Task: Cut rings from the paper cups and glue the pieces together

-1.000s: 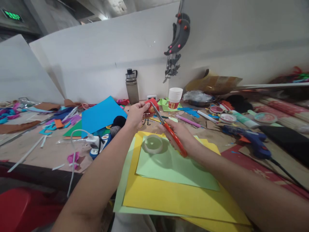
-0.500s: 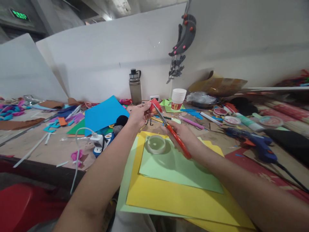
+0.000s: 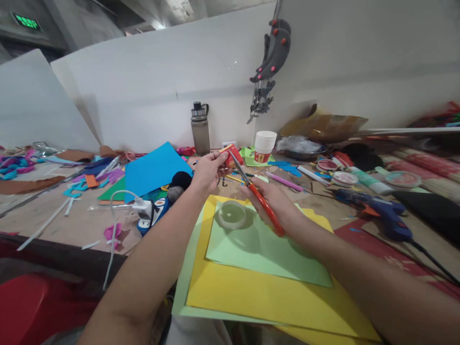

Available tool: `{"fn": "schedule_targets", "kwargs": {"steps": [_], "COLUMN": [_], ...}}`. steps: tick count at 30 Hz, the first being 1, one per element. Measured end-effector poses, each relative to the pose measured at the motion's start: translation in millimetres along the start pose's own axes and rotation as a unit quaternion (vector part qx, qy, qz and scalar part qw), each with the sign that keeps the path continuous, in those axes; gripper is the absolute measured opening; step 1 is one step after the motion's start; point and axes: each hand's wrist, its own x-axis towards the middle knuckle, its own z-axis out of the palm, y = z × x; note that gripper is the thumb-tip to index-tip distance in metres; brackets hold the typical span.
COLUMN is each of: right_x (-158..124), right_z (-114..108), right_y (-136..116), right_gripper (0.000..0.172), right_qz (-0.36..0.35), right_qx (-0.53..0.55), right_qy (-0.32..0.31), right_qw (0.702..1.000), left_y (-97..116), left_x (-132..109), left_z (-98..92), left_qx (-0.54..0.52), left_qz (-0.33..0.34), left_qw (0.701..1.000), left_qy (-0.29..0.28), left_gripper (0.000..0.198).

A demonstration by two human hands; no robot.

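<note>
Between the thumb and fingers of my left hand (image 3: pixel 212 168) is a red paper cup piece (image 3: pixel 233 154) with yellow print, held above the table. My right hand (image 3: pixel 268 196) is closed around the red handles of a pair of scissors (image 3: pixel 264 207). Their metal blades point up and left, and the tips meet the red piece. Below my hands a white paper ring (image 3: pixel 232 214) lies on a light green sheet (image 3: pixel 269 251), over a yellow sheet (image 3: pixel 258 297). Behind, a stack of white paper cups (image 3: pixel 265 142) stands with a red one at the bottom.
A dark bottle (image 3: pixel 200 129) stands against the white board. On the left are a blue sheet (image 3: pixel 154 167) and a power strip (image 3: pixel 154 215) with a white cable. To the right lies a blue glue gun (image 3: pixel 384 215). A grey crescent ornament (image 3: pixel 275 55) hangs above.
My left hand has turned the red piece slightly, so it sits flatter against the scissor blades. My right hand has barely moved. The whole view has shifted a little.
</note>
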Motion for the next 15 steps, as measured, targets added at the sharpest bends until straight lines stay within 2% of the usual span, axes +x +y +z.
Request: {"fn": "schedule_targets", "kwargs": {"steps": [8, 13, 15], "right_x": [1.4, 0.2, -0.1], "right_z": [-2.4, -3.4, -3.2], "right_y": [-3.2, -4.1, -2.0], "right_gripper": [0.035, 0.035, 0.034], "right_qz": [-0.005, -0.011, -0.014], "right_qx": [-0.03, -0.049, -0.055], "right_qy": [-0.015, -0.028, -0.035], "right_qw": [0.999, 0.998, 0.998], "left_y": [-2.3, -1.3, -1.7], "left_x": [5.0, 9.1, 8.9], "left_z": [-6.1, -9.2, -8.9], "left_qx": [-0.021, -0.058, -0.063], "left_qz": [-0.014, -0.041, -0.037], "left_qw": [1.0, 0.996, 0.996], "left_qy": [-0.009, 0.051, 0.055], "left_gripper": [0.013, 0.011, 0.008]}}
